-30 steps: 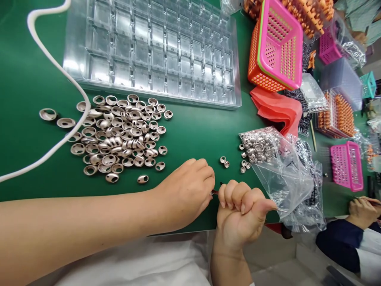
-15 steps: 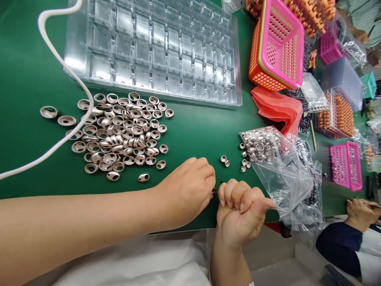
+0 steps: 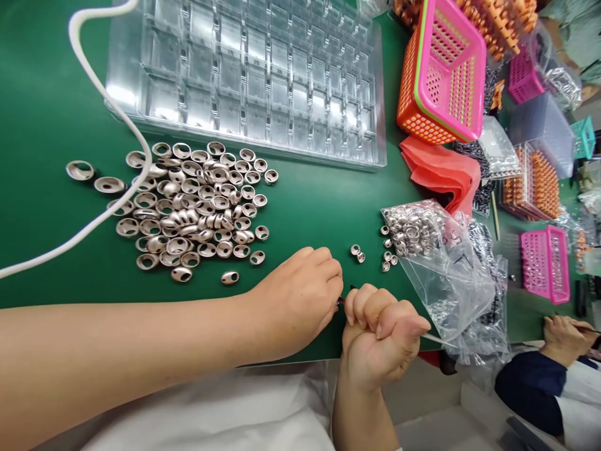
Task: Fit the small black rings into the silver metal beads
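My left hand (image 3: 300,297) reaches in from the left, back up, fingers pressed together over a small piece that they mostly hide. Beside it my right hand (image 3: 382,335) is a fist turned palm up, closed round a thin tool (image 3: 437,340) whose pale shaft sticks out past the thumb. A small dark red bit (image 3: 342,300) shows between the two hands, which nearly touch. Left of them lies a pile of silver oval rings (image 3: 188,213), with one loose ring (image 3: 230,277) near my left wrist. Two small silver rings (image 3: 357,254) lie just above my hands.
A clear compartment tray (image 3: 263,81) lies at the back, and a white cord (image 3: 94,75) crosses the left side. To the right are a bag of silver rings (image 3: 413,228), red cloth (image 3: 441,169), stacked baskets (image 3: 446,69) and a pink basket (image 3: 544,263). Another person's hands (image 3: 566,338) are far right.
The view has shifted slightly, moving the tray and pile a little to the right. More of the tool's pale shaft shows beyond my right thumb. Both hands keep nearly the same place.
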The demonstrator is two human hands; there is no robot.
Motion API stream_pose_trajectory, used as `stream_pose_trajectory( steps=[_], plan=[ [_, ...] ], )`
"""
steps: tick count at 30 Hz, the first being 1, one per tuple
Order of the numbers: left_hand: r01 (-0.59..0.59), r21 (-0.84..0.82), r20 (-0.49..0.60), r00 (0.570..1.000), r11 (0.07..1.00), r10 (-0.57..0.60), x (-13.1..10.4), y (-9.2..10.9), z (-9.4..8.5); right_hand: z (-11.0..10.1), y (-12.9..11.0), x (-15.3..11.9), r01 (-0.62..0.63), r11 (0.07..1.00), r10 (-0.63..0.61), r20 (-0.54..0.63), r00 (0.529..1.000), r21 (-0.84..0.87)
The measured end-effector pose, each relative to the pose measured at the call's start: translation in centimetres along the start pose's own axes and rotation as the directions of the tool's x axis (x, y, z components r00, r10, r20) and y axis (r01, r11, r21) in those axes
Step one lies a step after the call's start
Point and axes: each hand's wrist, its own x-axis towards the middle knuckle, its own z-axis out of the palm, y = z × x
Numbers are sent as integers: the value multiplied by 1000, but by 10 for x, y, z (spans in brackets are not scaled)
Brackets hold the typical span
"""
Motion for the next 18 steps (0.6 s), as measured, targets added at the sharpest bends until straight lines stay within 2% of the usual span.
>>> stream_pose_trajectory(
  steps=[10, 18],
  plan=[
    [1, -8, -6, 1000, 1000, -1, 1, 2, 0, 2, 1, 0, 34, 999, -32, 61, 998, -31],
    [-9, -11, -28, 1000, 1000, 9, 1, 0, 0, 1, 1, 4, 11, 998, -10, 16, 1000, -61]
  ],
)
